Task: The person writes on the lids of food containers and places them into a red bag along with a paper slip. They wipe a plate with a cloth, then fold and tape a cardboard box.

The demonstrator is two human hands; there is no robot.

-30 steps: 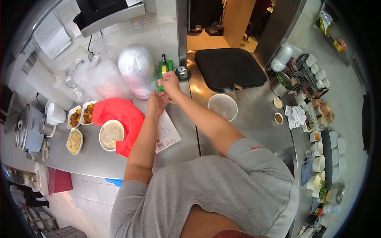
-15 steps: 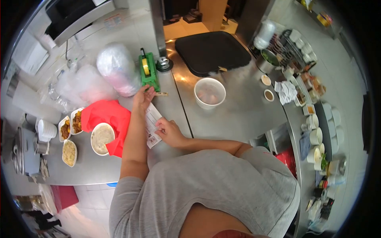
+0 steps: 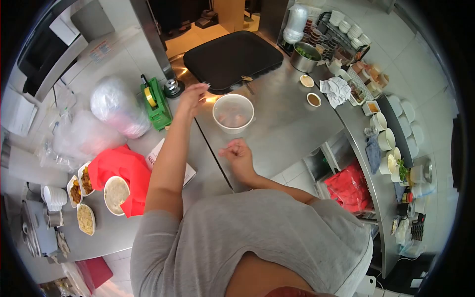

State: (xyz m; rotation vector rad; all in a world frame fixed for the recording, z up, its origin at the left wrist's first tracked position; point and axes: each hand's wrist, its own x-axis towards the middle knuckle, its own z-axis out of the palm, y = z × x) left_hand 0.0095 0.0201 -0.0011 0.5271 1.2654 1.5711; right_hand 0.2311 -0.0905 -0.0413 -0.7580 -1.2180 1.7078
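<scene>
My left hand (image 3: 193,99) is raised just left of a lidded white tub (image 3: 233,113), its fingers stretched out and slightly apart, with nothing clearly held. Nearer my body, below the tub, my right hand (image 3: 238,157) has its fingers curled together; whatever they may hold is too small to tell. Neither hand visibly touches the tub. A printed paper (image 3: 155,154) lies partly hidden under my left forearm. To the left of that forearm stands a green tape dispenser (image 3: 157,105) with yellow tape.
Behind the tub lies a black tray (image 3: 232,59). At left are a red bag (image 3: 121,166) around a white bowl (image 3: 117,195), food containers (image 3: 86,219) and plastic bags (image 3: 118,106). Two sauce cups (image 3: 313,99), a metal pot (image 3: 305,57) and several bowls (image 3: 387,140) are at right.
Both hands have left the printed paper and moved right, beside the lidded tub. The camera view has shifted to the right.
</scene>
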